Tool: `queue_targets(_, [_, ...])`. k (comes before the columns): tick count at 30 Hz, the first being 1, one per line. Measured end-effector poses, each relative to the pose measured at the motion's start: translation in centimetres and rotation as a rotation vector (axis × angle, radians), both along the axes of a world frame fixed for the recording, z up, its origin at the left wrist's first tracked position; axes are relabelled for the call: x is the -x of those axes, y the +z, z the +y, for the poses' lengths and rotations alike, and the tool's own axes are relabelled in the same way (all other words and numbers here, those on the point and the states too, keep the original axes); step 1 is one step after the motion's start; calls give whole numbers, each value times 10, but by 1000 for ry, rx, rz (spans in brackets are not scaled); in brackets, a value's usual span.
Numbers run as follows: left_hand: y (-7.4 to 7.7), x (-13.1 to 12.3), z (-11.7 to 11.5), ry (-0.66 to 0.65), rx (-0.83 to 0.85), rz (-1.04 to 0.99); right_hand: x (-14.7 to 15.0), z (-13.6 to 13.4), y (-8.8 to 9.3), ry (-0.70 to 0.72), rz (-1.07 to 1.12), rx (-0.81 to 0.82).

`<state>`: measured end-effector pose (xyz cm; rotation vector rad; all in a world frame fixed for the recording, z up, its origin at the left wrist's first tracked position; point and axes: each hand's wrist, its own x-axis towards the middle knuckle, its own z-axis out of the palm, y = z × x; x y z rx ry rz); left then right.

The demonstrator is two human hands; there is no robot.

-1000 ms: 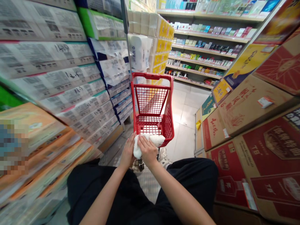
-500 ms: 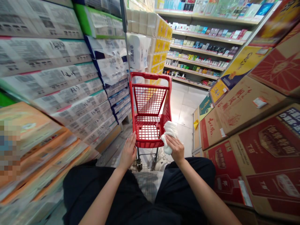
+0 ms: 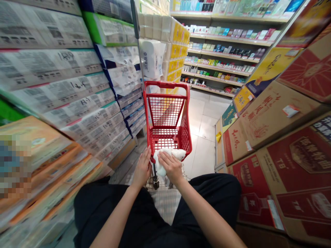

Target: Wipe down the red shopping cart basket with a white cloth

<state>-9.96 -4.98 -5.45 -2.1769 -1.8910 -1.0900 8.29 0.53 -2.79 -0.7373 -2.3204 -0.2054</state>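
Observation:
A small red plastic shopping cart point(image 3: 188, 120) with a lattice basket stands between my knees. My left hand point(image 3: 142, 167) lies against its near left corner, fingers stretched out along the edge. Under my right hand point(image 3: 171, 167) a bunched white cloth point(image 3: 178, 153) is held against the basket's near rim, covering the middle and right of that rim. The cloth hides part of the basket front and the right wheel. One dark wheel point(image 3: 156, 182) shows below the basket.
Stacked wrapped packs point(image 3: 72, 86) rise on the left, with orange boxes point(image 3: 38, 144) nearer. Red and brown cartons point(image 3: 297, 162) line the right side. A thin pole with a dark grip point(image 3: 135, 20) stands behind the cart. Shelves of small goods point(image 3: 219, 62) close the far end of the tiled aisle.
My right hand has moved left with the white cloth, from the basket's right corner to the middle of its near rim. My left hand stays at the left corner.

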Motion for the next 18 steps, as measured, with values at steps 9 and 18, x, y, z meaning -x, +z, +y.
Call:
queue_targets(9, [0, -4, 3, 19, -33, -8, -114, 37, 2, -20, 43, -10])
queue_targets(18, [-2, 1, 0, -18, -4, -15, 23, -13, -1, -113, 69, 160])
